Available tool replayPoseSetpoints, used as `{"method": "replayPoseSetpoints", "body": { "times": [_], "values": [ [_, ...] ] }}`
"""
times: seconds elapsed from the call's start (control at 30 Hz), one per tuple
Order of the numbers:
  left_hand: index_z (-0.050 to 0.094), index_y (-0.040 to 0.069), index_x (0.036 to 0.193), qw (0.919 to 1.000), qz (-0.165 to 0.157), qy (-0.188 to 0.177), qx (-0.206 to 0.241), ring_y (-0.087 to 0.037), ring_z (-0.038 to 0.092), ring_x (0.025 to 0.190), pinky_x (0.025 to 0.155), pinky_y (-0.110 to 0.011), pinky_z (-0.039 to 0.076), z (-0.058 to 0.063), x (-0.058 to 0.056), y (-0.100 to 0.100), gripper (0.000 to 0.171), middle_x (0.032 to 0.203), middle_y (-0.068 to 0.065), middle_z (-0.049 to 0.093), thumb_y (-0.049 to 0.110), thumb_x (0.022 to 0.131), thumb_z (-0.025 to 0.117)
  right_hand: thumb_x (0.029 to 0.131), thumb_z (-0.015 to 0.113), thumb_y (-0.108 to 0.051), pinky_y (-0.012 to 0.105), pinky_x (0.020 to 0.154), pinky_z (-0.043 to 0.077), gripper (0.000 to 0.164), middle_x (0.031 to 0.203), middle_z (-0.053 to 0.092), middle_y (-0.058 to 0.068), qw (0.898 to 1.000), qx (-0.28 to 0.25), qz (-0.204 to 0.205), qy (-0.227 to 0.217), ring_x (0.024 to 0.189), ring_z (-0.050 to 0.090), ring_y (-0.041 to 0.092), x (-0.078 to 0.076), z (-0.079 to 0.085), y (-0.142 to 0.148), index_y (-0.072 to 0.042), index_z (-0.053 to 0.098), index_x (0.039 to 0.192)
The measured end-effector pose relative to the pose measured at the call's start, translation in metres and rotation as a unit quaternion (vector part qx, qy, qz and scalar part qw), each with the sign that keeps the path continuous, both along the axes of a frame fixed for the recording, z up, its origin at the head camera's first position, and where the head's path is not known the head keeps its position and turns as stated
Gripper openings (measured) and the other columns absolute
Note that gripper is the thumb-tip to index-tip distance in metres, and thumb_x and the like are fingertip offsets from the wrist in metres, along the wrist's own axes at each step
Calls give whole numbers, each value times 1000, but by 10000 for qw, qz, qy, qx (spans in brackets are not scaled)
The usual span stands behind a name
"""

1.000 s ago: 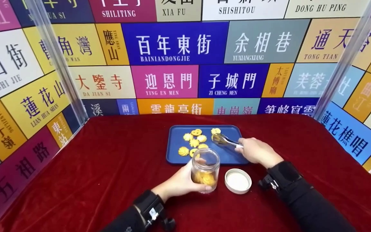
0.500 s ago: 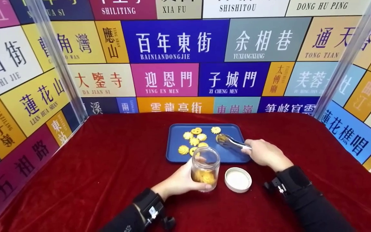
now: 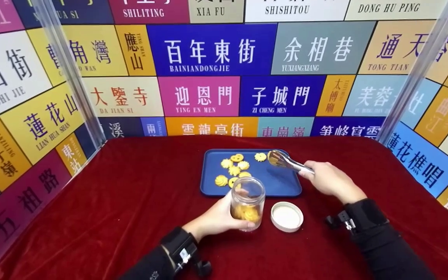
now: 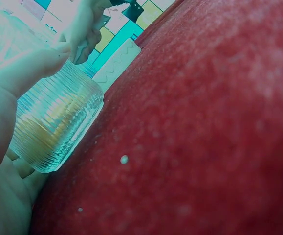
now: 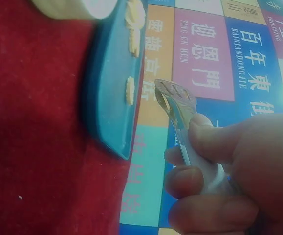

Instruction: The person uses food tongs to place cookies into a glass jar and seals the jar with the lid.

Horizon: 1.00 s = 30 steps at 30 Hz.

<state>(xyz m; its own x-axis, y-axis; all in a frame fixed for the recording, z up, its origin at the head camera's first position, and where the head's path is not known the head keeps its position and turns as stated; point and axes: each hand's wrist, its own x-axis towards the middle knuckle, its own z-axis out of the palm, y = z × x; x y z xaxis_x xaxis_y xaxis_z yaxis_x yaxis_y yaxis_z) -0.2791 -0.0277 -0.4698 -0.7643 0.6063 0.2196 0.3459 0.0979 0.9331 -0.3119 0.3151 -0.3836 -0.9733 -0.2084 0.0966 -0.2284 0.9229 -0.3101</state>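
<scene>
My left hand (image 3: 218, 219) grips a clear glass jar (image 3: 248, 200) upright, thumb across its front. Several golden cookies (image 3: 247, 213) lie in the jar, and its mouth is uncovered. Ribbed glass (image 4: 58, 122) shows in the left wrist view. My right hand (image 3: 331, 179) holds metal tongs (image 3: 294, 164) by the handle, their heads raised over the tray's far right part. Something golden shows between the heads in the right wrist view; I cannot tell whether it is a cookie. Beside the heads, a single cookie (image 3: 260, 157) lies on the blue tray (image 3: 274, 186).
Several more cookies (image 3: 233, 170) are grouped on the tray's left half, partly hidden behind the jar. A pale round lid (image 3: 287, 216) lies just right of the jar. Dark red cloth (image 3: 138, 194) covers the table. Printed panels (image 3: 212, 50) stand behind it, with clear corner posts.
My right hand has drawn the tongs away from the lone cookie, rightward, then lifted their heads higher. That cookie remains on the tray. The left hand and jar have stayed in place.
</scene>
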Motion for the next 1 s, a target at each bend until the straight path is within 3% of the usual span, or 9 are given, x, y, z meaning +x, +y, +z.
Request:
{"method": "replayPoseSetpoints", "body": {
  "times": [0.33,0.7,1.0],
  "values": [
    [45,26,153,9999,-13,107,-24,-12,62,126,113,-34,47,0,-2,0,86,137,9,66,22,82,94,110,59,-37,41,68,40,24,78,54,2,9996,-120,65,266,75,54,24,11,26,0,-14,65,111],
    [45,24,151,10000,-4,87,-33,-12,63,124,112,-33,48,-2,-2,0,85,135,8,67,22,82,94,110,61,-36,38,63,36,24,79,53,1,9967,-329,345,658,69,47,20,40,64,-9,-15,69,118],
    [46,23,150,10000,-39,18,19,-13,63,123,110,-32,49,-1,-2,1,83,134,7,67,20,82,93,110,62,-36,36,65,37,19,79,53,-4,9902,-479,824,1019,71,48,16,61,82,-17,-20,70,115]
  ]
}}
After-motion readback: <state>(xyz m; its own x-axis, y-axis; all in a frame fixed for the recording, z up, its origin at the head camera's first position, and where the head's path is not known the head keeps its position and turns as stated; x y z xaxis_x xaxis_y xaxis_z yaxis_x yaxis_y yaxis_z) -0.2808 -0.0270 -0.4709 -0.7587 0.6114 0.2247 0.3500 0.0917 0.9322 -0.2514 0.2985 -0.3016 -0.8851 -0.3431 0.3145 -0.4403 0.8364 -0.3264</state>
